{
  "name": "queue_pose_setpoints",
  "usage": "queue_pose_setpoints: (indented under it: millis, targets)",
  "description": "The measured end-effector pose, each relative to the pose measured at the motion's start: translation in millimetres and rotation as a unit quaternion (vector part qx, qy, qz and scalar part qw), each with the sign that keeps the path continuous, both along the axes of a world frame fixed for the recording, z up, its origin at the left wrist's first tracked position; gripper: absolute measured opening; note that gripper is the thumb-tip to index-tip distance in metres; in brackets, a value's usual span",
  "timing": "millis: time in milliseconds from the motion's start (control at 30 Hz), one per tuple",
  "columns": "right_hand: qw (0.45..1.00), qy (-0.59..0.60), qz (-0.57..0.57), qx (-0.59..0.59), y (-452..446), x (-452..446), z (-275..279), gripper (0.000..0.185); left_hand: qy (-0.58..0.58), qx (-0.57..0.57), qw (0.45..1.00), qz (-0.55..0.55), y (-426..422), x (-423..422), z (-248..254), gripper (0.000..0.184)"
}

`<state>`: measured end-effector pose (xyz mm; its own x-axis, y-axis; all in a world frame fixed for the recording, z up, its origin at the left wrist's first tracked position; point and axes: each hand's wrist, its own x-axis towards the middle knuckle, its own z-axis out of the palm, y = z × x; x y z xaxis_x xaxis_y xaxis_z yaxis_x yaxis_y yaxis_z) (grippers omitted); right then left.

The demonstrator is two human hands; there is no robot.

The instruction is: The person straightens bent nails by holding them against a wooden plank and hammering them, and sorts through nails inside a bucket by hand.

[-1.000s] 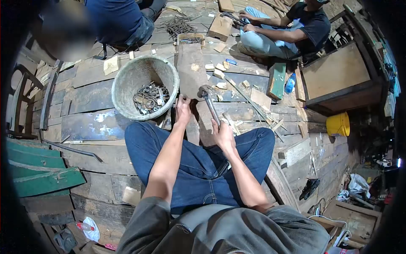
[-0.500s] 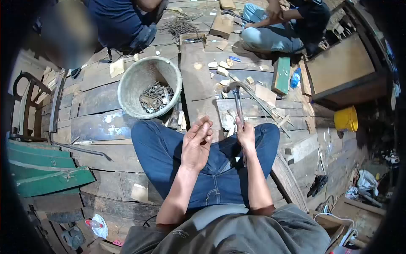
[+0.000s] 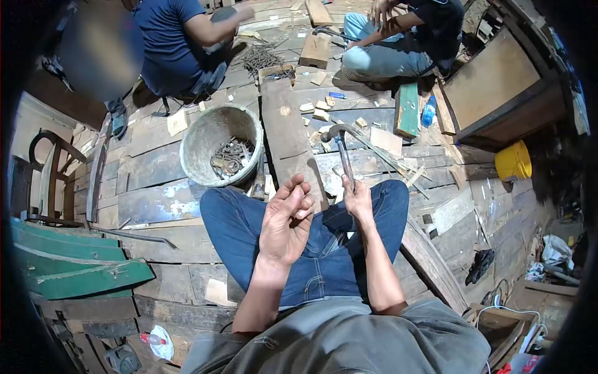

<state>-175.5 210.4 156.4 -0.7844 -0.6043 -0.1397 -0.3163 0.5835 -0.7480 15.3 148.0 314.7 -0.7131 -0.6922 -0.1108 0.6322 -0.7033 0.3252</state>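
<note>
My right hand [image 3: 359, 202] is wrapped round the handle of a claw hammer [image 3: 344, 159], held upright above my lap with its head pointing away from me. My left hand [image 3: 288, 219] is palm up over my lap, thumb pressed to its curled fingers; whatever is pinched there, if anything, is too small to make out. Just beyond it a long wooden plank [image 3: 283, 118] runs away from me. Left of the plank stands a grey bucket [image 3: 194, 149], tilted toward my view, with rusty metal pieces [image 3: 232, 157] at its bottom.
Two people [image 3: 171, 47] sit on the plank floor ahead. A heap of nails [image 3: 261, 57], wood offcuts [image 3: 321, 115] and a green-painted block [image 3: 408, 111] lie between us. Green boards [image 3: 87, 268] are at left, a yellow bucket [image 3: 513, 161] and wooden cabinet [image 3: 498, 87] at right.
My view has shifted slightly. The hammer's head has tipped a little to the left, and my left hand stays pinched. The person at the upper left has raised an arm.
</note>
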Motion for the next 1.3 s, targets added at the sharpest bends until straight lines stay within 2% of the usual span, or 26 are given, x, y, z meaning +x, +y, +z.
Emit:
queue_pose_setpoints:
  millis: [33,167,400,567,700,800,867,933,1000,1067,1133,1200,1300]
  targets:
    - [0.999,-0.041,0.014,0.019,1.0,-0.3,11.4,0.061,0.018,0.012,1.000,-0.006,0.6,0.5,2.2,0.027]
    - [0.999,-0.029,0.020,0.012,0.8,-4.0,1.8,0.062,0.086,0.011,0.996,-0.027,4.0,2.3,12.4,0.028]
    - [0.999,-0.003,0.032,-0.012,2.4,-0.8,5.3,0.060,0.123,-0.006,0.991,-0.057,8.3,3.3,27.3,0.027]
    - [0.999,-0.038,0.022,0.010,3.8,4.5,10.7,0.056,0.148,-0.003,0.987,-0.066,10.2,1.2,28.5,0.026]
    - [0.999,0.024,0.024,-0.037,4.9,5.8,-8.5,0.063,0.184,0.002,0.980,-0.082,11.0,-1.2,25.4,0.028]
    - [0.997,-0.027,0.042,-0.050,6.3,7.6,0.5,0.051,0.161,-0.009,0.984,-0.075,12.5,-0.7,24.4,0.031]
    - [0.998,-0.027,0.043,-0.027,4.0,-0.2,-31.7,0.044,0.152,-0.022,0.986,-0.060,12.3,-3.6,20.8,0.033]
    - [0.963,-0.263,-0.006,-0.054,-0.9,-0.1,-21.0,0.047,0.083,-0.085,0.993,-0.029,-0.4,-5.6,0.6,0.030]
    - [0.872,-0.466,-0.003,-0.150,-4.1,-6.2,-17.8,0.048,-0.035,-0.143,0.989,0.010,-21.2,-11.8,-20.6,0.026]
    - [0.813,-0.558,0.002,-0.165,-17.1,-21.3,-20.9,0.050,-0.122,-0.188,0.974,0.034,-52.3,-22.1,-56.8,0.020]
    - [0.765,-0.616,0.034,-0.184,-30.8,-47.8,-55.7,0.053,-0.224,-0.238,0.944,0.050,-85.0,-32.2,-107.3,0.018]
    - [0.723,-0.665,0.029,-0.183,-42.7,-66.8,-76.0,0.058,-0.389,-0.309,0.867,0.040,-110.5,-38.3,-143.3,0.019]
    - [0.657,-0.731,-0.014,-0.186,-55.2,-84.1,-87.9,0.061,-0.439,-0.393,0.807,0.048,-144.7,-40.0,-202.2,0.025]
